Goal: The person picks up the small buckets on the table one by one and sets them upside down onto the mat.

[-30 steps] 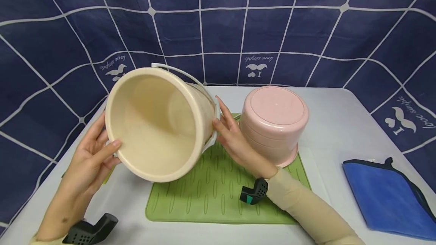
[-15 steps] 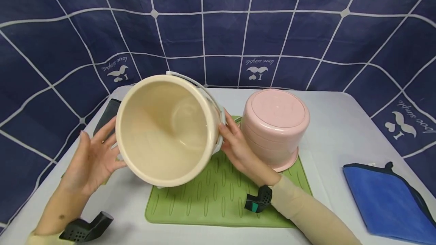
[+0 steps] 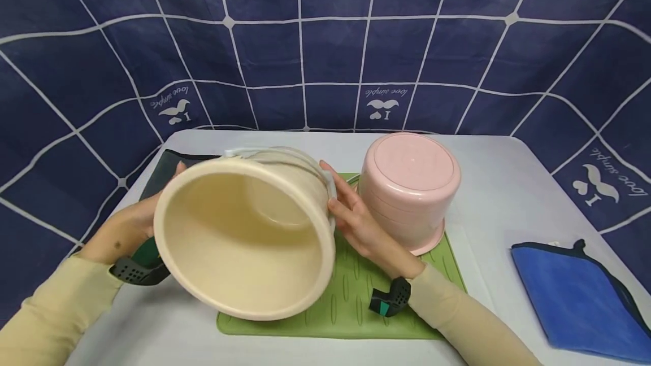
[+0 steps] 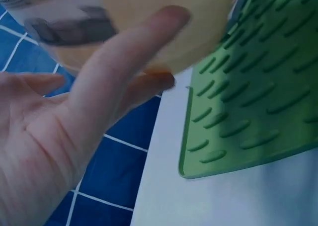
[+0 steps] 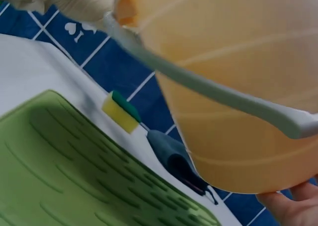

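A cream bucket (image 3: 274, 275) is held tilted over the green mat (image 3: 356, 292), its wide mouth turned toward me and downward. My right hand (image 3: 363, 225) grips its right side close to the pale handle (image 3: 325, 177). In the right wrist view, fingertips of this hand (image 5: 293, 203) lie by the lower wall, and the handle (image 5: 213, 87) crosses in front. My left hand (image 3: 139, 216) reaches behind the left rim, largely hidden. Seen from the left wrist, that hand (image 4: 74, 121) has its thumb and fingers extended along the outer wall.
A pink bucket (image 3: 412, 185) stands upside down on the mat's back right. The blue cloth (image 3: 580, 298) lies at the table's right edge. A grey cloth (image 3: 163, 171) and a yellow-green sponge (image 5: 120, 112) lie along the left side. A dark blue checked curtain surrounds the table.
The bucket's mouth has tipped lower toward me. My left hand has let go of the rim, spread out, and moved behind the bucket. The right hand keeps its hold.
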`<move>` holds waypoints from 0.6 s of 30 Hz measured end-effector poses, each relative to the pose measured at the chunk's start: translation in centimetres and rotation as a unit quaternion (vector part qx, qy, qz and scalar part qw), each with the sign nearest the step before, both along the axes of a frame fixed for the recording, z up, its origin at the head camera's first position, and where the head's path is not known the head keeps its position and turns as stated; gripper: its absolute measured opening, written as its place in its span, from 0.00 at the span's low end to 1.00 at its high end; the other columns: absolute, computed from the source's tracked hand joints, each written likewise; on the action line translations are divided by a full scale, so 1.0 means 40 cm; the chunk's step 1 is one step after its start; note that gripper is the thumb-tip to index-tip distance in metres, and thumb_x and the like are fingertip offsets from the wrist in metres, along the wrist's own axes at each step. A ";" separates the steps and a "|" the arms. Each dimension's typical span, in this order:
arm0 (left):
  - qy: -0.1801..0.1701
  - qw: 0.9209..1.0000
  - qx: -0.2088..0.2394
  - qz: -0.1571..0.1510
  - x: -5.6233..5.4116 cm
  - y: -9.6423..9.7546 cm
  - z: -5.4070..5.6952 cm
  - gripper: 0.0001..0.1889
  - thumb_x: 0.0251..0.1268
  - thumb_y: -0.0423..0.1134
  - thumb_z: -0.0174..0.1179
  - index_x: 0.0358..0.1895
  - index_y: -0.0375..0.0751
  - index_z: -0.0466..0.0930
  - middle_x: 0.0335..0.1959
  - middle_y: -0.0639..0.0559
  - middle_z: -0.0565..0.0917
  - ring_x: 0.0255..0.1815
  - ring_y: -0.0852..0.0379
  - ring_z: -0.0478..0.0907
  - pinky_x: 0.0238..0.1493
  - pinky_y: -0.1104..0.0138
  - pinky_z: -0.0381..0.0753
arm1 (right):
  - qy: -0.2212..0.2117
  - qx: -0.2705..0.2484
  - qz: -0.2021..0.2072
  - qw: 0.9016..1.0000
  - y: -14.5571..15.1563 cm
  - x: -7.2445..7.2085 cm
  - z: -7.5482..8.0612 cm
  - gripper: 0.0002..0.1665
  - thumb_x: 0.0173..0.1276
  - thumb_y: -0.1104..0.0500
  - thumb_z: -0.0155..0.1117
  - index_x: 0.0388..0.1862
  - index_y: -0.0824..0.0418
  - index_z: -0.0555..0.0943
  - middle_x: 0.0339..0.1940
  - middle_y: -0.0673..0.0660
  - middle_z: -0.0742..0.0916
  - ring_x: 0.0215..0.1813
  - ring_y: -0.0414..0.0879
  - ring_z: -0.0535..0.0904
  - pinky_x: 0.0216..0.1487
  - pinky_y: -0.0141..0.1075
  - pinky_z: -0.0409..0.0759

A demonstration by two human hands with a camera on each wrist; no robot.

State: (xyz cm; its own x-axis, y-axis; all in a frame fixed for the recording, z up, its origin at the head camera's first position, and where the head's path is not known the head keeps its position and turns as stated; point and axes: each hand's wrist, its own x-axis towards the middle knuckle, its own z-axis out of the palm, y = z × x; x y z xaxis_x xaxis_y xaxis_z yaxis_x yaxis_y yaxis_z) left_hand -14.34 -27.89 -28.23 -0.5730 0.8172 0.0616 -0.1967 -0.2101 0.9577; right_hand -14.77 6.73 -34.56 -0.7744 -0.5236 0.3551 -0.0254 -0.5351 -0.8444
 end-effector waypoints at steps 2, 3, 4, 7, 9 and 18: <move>0.013 0.999 -0.026 -0.028 -0.005 0.020 0.014 0.41 0.66 0.64 0.11 0.64 0.51 0.70 0.57 0.49 0.73 0.52 0.52 0.75 0.46 0.58 0.79 | 0.029 0.009 0.004 1.000 0.001 0.000 0.001 0.47 0.63 0.47 0.64 0.76 0.51 0.52 0.73 0.59 0.57 0.67 0.52 0.59 0.61 0.43 0.65; 0.014 0.998 -0.039 -0.040 -0.006 0.029 0.021 0.40 0.66 0.64 0.10 0.68 0.53 0.64 0.62 0.49 0.68 0.57 0.51 0.71 0.50 0.57 0.76 | 0.045 0.013 0.005 0.999 0.002 -0.001 0.000 0.46 0.63 0.48 0.64 0.76 0.51 0.52 0.72 0.59 0.58 0.67 0.52 0.59 0.61 0.42 0.65; 0.015 0.997 -0.054 -0.046 -0.006 0.039 0.029 0.39 0.66 0.64 0.10 0.72 0.55 0.56 0.68 0.50 0.62 0.61 0.52 0.67 0.54 0.55 0.73 | 0.062 0.016 0.006 0.998 0.003 -0.001 0.000 0.46 0.63 0.48 0.64 0.75 0.50 0.53 0.72 0.60 0.59 0.66 0.53 0.59 0.61 0.42 0.65; 0.033 0.994 -0.095 -0.042 0.000 0.063 0.047 0.33 0.66 0.63 0.13 0.75 0.64 0.33 0.75 0.52 0.37 0.71 0.49 0.49 0.61 0.50 0.62 | 0.116 0.027 0.008 0.993 0.009 -0.002 0.000 0.44 0.65 0.49 0.63 0.75 0.50 0.55 0.71 0.60 0.61 0.66 0.53 0.60 0.62 0.43 0.65; 0.044 0.990 -0.128 -0.027 0.008 0.072 0.060 0.33 0.66 0.64 0.15 0.74 0.63 0.31 0.74 0.44 0.35 0.70 0.45 0.49 0.59 0.47 0.63 | 0.152 0.034 0.011 0.988 0.014 -0.003 0.002 0.42 0.66 0.49 0.62 0.75 0.50 0.55 0.70 0.59 0.62 0.66 0.53 0.59 0.62 0.43 0.64; 0.075 0.968 -0.224 0.087 0.044 0.113 0.067 0.36 0.74 0.56 0.37 0.75 0.50 0.29 0.72 0.36 0.42 0.62 0.40 0.62 0.52 0.47 0.70 | 0.205 0.083 0.037 0.974 0.042 -0.008 0.028 0.40 0.65 0.50 0.63 0.73 0.44 0.58 0.69 0.55 0.65 0.63 0.51 0.65 0.53 0.41 0.74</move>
State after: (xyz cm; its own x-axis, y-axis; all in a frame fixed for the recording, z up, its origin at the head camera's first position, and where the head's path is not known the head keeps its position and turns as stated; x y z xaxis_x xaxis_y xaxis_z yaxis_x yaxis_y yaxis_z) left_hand -12.57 -23.39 -25.54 -0.7161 0.6735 -0.1833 -0.0479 0.2146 0.9755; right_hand -15.10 8.39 -33.46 -0.5428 -0.6489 0.5332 -0.3459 -0.4058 -0.8460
